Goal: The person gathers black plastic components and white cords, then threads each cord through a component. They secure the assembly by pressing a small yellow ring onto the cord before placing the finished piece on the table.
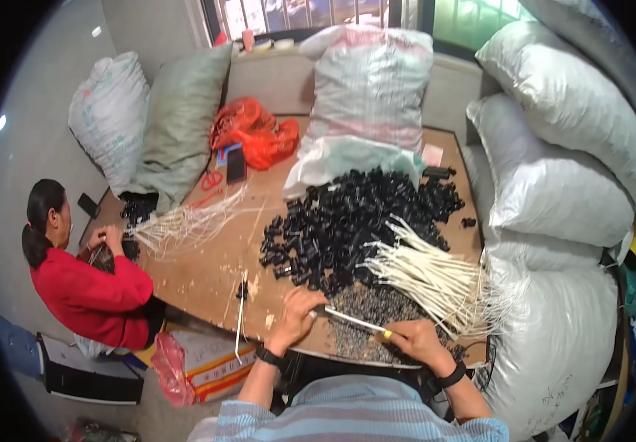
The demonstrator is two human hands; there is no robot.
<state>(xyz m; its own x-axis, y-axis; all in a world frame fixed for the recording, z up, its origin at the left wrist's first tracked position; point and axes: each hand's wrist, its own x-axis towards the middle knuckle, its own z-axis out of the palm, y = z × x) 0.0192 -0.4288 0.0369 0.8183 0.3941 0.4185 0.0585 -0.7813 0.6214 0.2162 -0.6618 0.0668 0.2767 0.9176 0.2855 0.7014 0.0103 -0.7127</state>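
Assembly step, apparently: left hand [299,311] and right hand [414,340] each pinch one white rod [353,320]; next needs a black fitting [310,278].

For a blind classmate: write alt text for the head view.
Both hands, left and right, hold a white rod over a wooden table with a pile of black parts and a bundle of white rods. A person in red works at left.

Single head-worn fisheye, looking down, close over table [207,272], rim probably distorted
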